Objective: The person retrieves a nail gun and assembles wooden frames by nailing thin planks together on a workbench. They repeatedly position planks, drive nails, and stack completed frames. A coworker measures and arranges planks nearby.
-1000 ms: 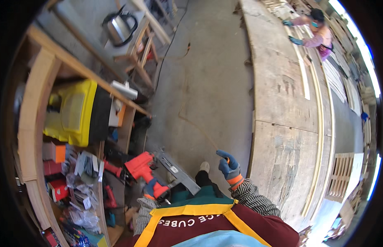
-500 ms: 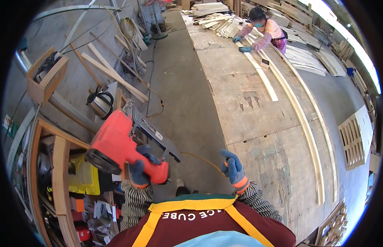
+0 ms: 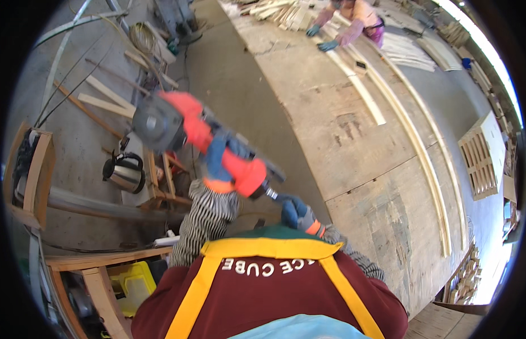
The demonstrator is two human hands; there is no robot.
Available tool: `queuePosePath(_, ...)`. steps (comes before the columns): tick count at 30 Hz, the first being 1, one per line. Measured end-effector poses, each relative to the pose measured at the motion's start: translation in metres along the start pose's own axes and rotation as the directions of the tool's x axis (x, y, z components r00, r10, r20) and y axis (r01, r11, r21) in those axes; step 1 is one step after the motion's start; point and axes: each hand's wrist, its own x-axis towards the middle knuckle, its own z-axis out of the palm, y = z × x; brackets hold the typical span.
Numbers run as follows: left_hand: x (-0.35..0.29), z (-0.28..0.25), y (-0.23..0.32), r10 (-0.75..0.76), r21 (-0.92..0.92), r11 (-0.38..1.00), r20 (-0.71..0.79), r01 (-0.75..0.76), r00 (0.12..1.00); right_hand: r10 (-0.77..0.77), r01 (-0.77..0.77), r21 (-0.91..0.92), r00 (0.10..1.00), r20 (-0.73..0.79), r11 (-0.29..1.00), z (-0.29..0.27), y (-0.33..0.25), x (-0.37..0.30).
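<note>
My gloved left hand (image 3: pixel 219 161) grips the handle of a red and black pneumatic nail gun (image 3: pixel 251 176), held up over the gap between the bench and the wall side. The gun is tilted, its handle end pointing down toward my right hand, and it is somewhat blurred. A metal air fitting (image 3: pixel 271 194) sticks out of that end. My gloved right hand (image 3: pixel 297 214) is closed right beside the fitting, on the end of the air hose. The glove mostly hides the hose end, so whether it is joined to the fitting does not show.
A long plywood worktable (image 3: pixel 353 164) runs along my right, with long pale wood strips (image 3: pixel 424 164) on it. Across it, a co-worker's gloved hands (image 3: pixel 325 42) hold a strip. At left are a kettle (image 3: pixel 126 172), a wooden box (image 3: pixel 40 175) and a yellow case (image 3: pixel 132 285).
The nail gun has swung round, its handle end now toward my right hand. My right hand has moved left and down to the gun's air fitting. The view has turned.
</note>
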Motion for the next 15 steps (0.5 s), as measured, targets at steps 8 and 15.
queuePosePath(8, 0.148, -0.035, -0.030, 0.171, 0.225, 0.962, -0.066, -0.152, 0.983, -0.105, 0.106, -0.096, 0.994, 0.008, 0.990, -0.036, -0.039, 0.167)
queuePosePath(15, 0.234, -0.054, -0.038, 0.184, 0.254, 0.956, -0.123, -0.149, 0.975, -0.096, 0.106, -0.246, 0.994, 0.051, 0.964, -0.068, -0.046, 0.262)
